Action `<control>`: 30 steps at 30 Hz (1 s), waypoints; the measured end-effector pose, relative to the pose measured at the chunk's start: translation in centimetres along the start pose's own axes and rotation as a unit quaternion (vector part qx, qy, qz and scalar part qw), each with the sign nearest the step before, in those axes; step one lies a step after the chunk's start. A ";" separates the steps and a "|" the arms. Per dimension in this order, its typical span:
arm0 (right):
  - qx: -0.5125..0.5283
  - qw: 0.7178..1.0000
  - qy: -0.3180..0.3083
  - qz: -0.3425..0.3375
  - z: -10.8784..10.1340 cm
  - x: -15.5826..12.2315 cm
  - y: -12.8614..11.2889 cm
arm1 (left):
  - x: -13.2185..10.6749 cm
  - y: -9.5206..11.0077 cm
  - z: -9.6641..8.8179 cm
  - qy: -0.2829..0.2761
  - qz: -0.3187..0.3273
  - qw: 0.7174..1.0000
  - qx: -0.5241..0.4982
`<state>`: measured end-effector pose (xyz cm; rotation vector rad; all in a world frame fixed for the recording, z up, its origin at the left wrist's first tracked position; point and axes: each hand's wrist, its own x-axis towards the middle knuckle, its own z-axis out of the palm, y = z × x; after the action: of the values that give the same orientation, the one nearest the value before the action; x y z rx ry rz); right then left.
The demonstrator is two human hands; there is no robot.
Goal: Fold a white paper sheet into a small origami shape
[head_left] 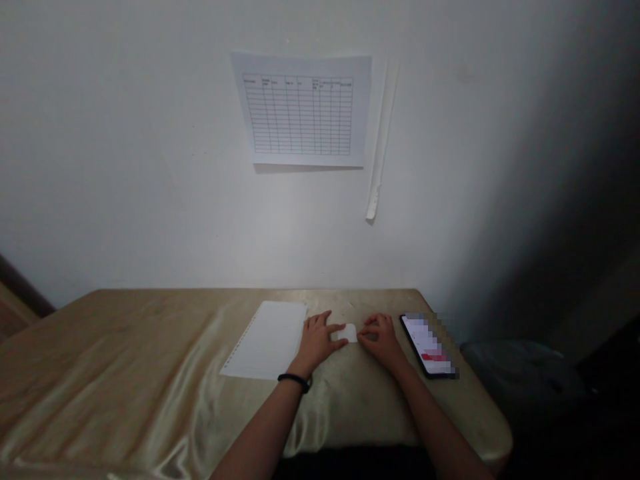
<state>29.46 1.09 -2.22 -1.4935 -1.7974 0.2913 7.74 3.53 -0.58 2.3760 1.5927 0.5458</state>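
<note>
A small white square of paper [349, 333] with rounded corners lies flat on the cloth between my two hands. My left hand [320, 337] has its fingers spread, with thumb and index fingertip touching the left part of the square. At the opposite edge, the thumb and index finger of my right hand [379, 337] are pinched together on the square's right side; its other fingers curl above. A loose sheet of white paper [265, 337] with punched holes down its left edge lies beside my left hand, which overlaps its right side.
A lit phone [425, 347], its screen partly pixelated, lies to the right of my right hand. Wrinkled golden cloth [125, 360] covers the table. A printed grid sheet [303, 113] and a white strip [381, 140] are on the wall behind. A dark shape [525, 373] stands beyond the table's right edge.
</note>
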 end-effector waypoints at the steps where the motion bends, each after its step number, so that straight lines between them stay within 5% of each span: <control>1: 0.001 1.000 -0.003 0.000 -0.1 0.0 0.0 | 0.0 0.0 0.0 0.000 0.001 1.000 0.001; 10: -0.011 0.999 -0.047 -0.023 -0.5 -0.3 -0.1 | 0.0 0.0 0.0 0.003 0.007 1.000 0.001; 30: -0.112 0.993 -0.001 0.030 0.4 0.5 -0.9 | 0.0 0.1 -0.1 0.002 0.010 1.000 0.004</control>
<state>28.53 1.41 -1.79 -1.7059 -1.8377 0.1234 7.74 3.46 -0.44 2.4013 1.5771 0.5487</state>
